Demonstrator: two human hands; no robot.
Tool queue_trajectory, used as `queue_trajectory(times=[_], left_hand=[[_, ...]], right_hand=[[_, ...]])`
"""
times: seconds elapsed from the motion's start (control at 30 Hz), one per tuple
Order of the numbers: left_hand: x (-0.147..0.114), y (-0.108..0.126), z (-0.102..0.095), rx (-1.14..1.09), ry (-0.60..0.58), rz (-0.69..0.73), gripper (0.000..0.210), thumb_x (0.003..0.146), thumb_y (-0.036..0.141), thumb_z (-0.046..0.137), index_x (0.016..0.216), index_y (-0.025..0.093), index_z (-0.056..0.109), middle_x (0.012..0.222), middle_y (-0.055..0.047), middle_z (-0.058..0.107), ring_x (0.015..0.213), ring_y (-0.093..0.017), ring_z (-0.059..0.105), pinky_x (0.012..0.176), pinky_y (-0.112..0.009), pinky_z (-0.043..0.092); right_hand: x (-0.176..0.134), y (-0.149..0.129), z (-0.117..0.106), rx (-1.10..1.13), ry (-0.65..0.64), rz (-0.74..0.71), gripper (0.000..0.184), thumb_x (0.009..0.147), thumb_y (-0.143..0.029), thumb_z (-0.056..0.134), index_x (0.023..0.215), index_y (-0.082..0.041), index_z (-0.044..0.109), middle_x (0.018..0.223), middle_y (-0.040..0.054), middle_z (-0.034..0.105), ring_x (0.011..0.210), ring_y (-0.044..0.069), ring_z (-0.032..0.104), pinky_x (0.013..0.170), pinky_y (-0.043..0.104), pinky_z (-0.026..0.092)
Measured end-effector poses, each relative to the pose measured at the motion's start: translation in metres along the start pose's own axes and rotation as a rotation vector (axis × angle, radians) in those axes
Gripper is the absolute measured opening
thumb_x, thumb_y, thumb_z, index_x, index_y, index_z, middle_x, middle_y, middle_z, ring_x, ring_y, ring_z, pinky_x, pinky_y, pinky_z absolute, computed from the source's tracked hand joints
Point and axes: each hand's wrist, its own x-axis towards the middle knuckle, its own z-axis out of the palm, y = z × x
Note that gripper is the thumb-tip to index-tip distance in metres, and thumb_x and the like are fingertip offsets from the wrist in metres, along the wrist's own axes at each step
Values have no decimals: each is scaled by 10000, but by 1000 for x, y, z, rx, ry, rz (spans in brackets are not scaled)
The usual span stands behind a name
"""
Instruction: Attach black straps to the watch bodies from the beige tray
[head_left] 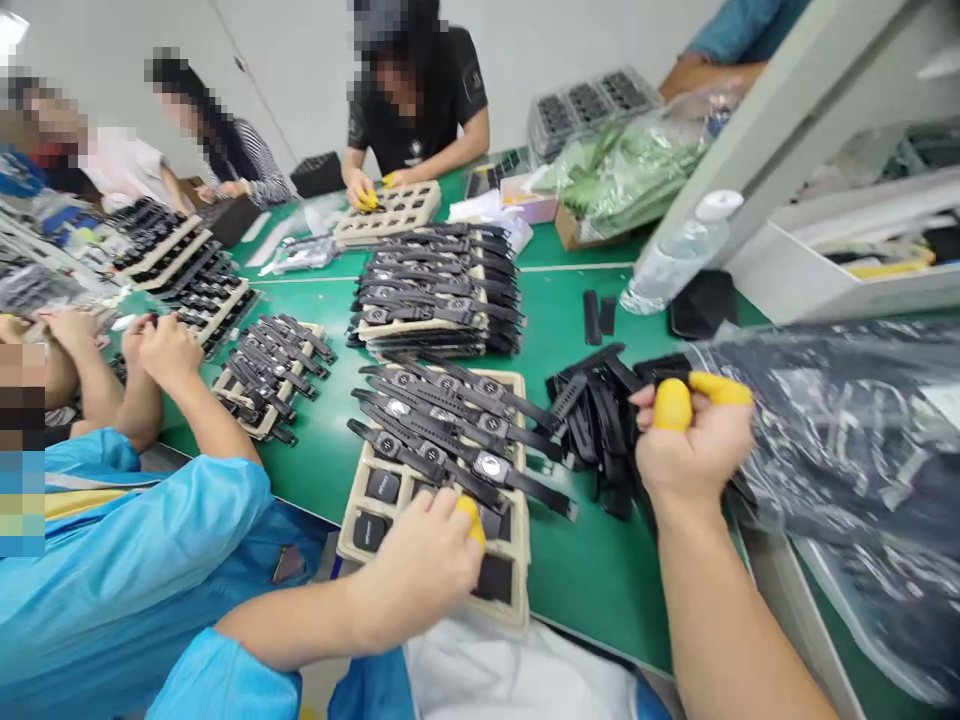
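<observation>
My left hand (433, 545), with a yellow finger cot on it, is closed over the near part of a beige tray (517, 600). Whatever its fingers grip is hidden beneath them. Square black watch bodies (383, 486) sit in the tray's pockets beside that hand. Across the tray's far part lie several watches with black straps (439, 425). To the right, my right hand (697, 430), with yellow cots on thumb and finger, is closed on a black watch strap (670, 374), mostly hidden by the fingers. It hovers at the edge of a pile of loose black straps (596, 425).
Stacked trays of strapped watches (435, 290) stand beyond my tray; a smaller watch tray (274, 375) is to the left. A plastic bottle (679, 255), a white box (817, 270) and a large plastic bag (855, 430) crowd the right. Co-workers sit left and across the green table (600, 600).
</observation>
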Motion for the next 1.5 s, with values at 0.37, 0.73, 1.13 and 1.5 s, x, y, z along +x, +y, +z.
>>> queue_trajectory(times=[0.37,0.73,1.13,1.5], left_hand=[[14,-9,8,32,-23,-17,152,944,145,582,889,153,724,1013,-137,671,932,-270,569,712,-394,420],[24,5,1,114,-45,-33,120,901,128,601,802,149,666,822,-113,615,866,-274,585,694,-384,440],[26,-20,8,43,36,37,116,928,97,589,835,165,583,839,-73,627,833,-257,611,681,-363,477],[84,-73,-31,-857,475,-136,249,1006,232,505,1251,195,485,1190,-118,678,1087,-241,704,920,-378,589]], right_hand=[[-7,-11,6,210,-110,-74,471,918,-687,553,778,-238,548,600,-31,471,531,140,435,509,276,361],[-14,-10,7,343,-200,-50,473,949,-640,593,729,-221,577,622,-18,492,546,138,443,528,282,343],[-17,-14,9,370,-223,-13,491,925,-673,616,752,-214,602,594,-28,489,511,122,434,475,250,343],[-51,-37,18,581,-681,260,359,966,-576,624,918,-223,578,560,-63,471,471,112,369,446,241,293]])
